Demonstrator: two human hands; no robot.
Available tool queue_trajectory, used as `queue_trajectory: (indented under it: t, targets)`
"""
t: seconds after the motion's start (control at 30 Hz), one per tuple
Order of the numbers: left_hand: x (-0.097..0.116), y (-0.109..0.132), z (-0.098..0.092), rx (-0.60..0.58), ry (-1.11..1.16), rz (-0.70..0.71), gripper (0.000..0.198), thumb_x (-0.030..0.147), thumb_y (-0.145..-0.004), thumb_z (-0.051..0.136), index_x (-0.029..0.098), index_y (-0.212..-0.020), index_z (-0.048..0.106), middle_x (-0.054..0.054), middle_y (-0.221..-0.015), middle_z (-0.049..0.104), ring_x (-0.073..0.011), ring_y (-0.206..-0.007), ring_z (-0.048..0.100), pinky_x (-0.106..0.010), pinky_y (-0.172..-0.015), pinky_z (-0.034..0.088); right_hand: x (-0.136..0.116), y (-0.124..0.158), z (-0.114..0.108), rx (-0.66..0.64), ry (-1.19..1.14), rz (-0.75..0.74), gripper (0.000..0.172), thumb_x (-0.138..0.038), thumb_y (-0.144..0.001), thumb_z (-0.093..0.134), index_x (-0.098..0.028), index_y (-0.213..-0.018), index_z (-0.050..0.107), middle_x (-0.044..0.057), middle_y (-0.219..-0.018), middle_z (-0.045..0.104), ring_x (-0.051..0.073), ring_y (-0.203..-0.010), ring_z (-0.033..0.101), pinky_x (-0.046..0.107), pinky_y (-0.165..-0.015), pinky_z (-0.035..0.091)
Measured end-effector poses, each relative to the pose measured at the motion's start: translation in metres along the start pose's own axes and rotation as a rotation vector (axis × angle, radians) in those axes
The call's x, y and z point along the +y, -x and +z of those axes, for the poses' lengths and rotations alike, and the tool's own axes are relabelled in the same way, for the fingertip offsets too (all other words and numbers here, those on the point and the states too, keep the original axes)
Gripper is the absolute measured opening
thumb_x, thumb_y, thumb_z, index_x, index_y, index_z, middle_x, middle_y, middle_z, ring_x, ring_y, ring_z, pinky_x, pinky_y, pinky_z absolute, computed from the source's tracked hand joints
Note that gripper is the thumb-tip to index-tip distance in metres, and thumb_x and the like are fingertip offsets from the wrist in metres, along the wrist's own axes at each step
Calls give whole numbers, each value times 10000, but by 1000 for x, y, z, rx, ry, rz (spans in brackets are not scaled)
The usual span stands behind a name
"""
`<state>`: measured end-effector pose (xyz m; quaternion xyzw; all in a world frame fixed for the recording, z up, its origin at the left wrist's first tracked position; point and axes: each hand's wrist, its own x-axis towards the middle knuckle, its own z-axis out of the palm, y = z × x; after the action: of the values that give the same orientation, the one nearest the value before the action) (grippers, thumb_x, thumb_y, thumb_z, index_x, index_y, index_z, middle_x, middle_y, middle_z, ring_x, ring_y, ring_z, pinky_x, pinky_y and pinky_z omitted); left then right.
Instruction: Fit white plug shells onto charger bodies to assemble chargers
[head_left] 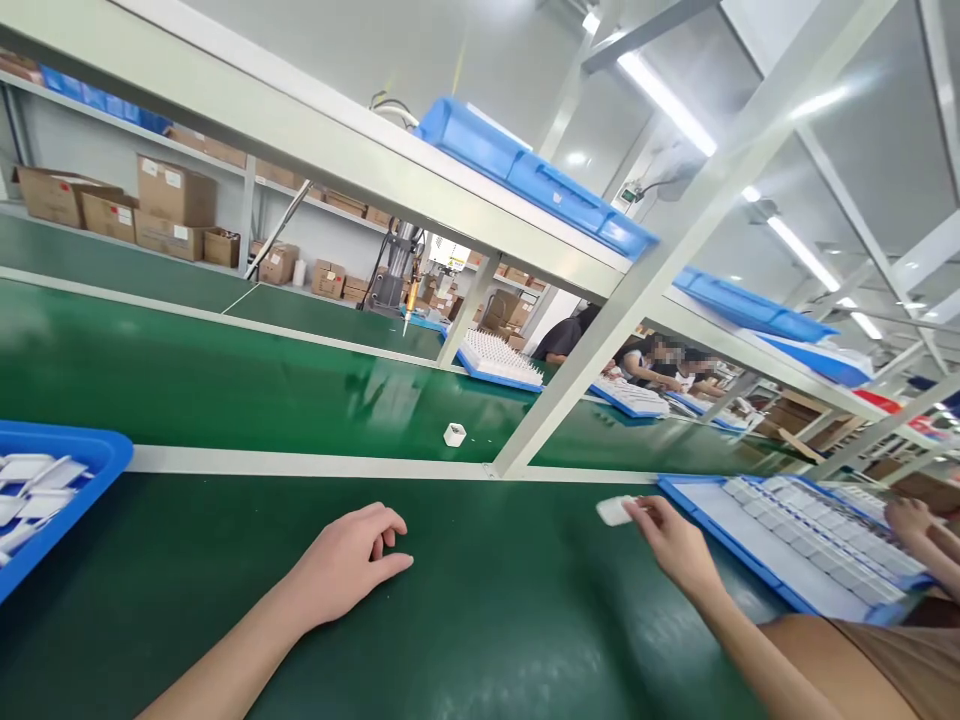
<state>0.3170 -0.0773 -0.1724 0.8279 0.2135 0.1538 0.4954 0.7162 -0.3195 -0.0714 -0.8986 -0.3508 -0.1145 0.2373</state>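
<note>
Two bare hands are held over a glossy dark green conveyor belt (517, 600). A small white rectangular plastic piece (615, 511) is pinched between the thumb and fingertips of the right hand (671, 545), with the other fingers bent close behind. That piece is held just left of a shallow blue plastic tray (750, 562), which lies on the near belt at the right and is filled with rows of white pieces (810, 545). The left hand (349, 565) is kept empty near the middle of the belt, its fingers loosely curled and slightly parted; contact with the belt cannot be told. A third hand (907, 520), another person's, is seen at the right edge over the tray, its fingers bent. To the near left, a bright blue plastic bin (105, 450) is loaded with flat white pieces (37, 490). Beyond a white metal rail (300, 462), a white cube-shaped piece (454, 434) is left alone on a farther stretch of belt. Blue bins (525, 170) are stacked along an overhead shelf, cardboard boxes (172, 205) are piled far left, and blurred co-workers (652, 360) are seated far right.
</note>
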Motion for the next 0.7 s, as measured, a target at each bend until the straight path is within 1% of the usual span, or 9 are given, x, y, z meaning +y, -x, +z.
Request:
queue_trajectory:
  t: [0.07,0.17,0.27,0.37,0.4,0.47,0.57,0.63,0.7]
  targets:
    - [2,0,0,2,-21,10,266,456,-910,556,240,-1031,655,-15,-987,618,-176,-825,585,-309,-743,446,30,-12,-7,53,51,121,238,-486,-781,558,-271,-698,503,118,-678,657,344,-684,656,423,-665,467]
    - [4,1,-1,2,-35,16,249,441,-921,545,235,-1004,659,-21,-991,617,-175,-826,585,-309,-745,447,58,-14,-2,68,64,241,186,-444,-768,545,-279,-702,489,115,-659,660,352,-654,670,426,-662,492]
    - [4,1,0,3,-58,16,224,424,-928,545,238,-981,658,-22,-986,615,-184,-849,584,-308,-745,439,70,-8,5,127,78,313,226,-492,-775,514,-267,-794,500,140,-685,675,364,-638,681,440,-649,525]
    - [8,0,0,10,-70,13,195,400,-938,538,244,-956,653,-15,-975,611,-186,-850,581,-306,-742,430,63,4,10,286,156,325,427,-594,-838,362,-216,-967,512,214,-729,664,434,-648,668,534,-596,518]
    - [11,0,1,15,-73,7,184,389,-940,538,244,-945,651,-13,-973,610,-185,-846,580,-305,-743,428,55,9,14,326,178,285,483,-599,-862,304,-193,-1029,506,231,-750,661,444,-657,666,551,-581,516]
    - [17,-1,1,17,-92,-26,158,362,-938,545,242,-923,646,-13,-968,610,-185,-839,581,-304,-738,426,28,19,30,329,194,101,499,-565,-905,261,-173,-1099,503,225,-804,666,409,-697,682,526,-604,546]
    - [25,-4,1,-5,-117,-90,122,323,-936,558,238,-913,642,-17,-975,618,-188,-845,585,-300,-730,429,-36,25,75,148,200,-343,361,-471,-973,366,-206,-1098,577,161,-1002,695,283,-891,708,370,-779,592]
    - [26,-6,1,-2,-134,-83,92,294,-926,577,237,-912,647,-16,-978,622,-186,-847,588,-296,-737,436,-84,15,110,56,250,-568,284,-354,-1002,437,-220,-1163,629,142,-1193,671,266,-1053,673,359,-902,561]
    - [23,-9,2,26,-147,-34,70,274,-907,602,231,-906,658,-15,-977,624,-179,-844,593,-288,-746,444,-128,-8,137,27,325,-654,265,-211,-970,550,-199,-1215,651,167,-1295,633,307,-1169,617,425,-1000,515]
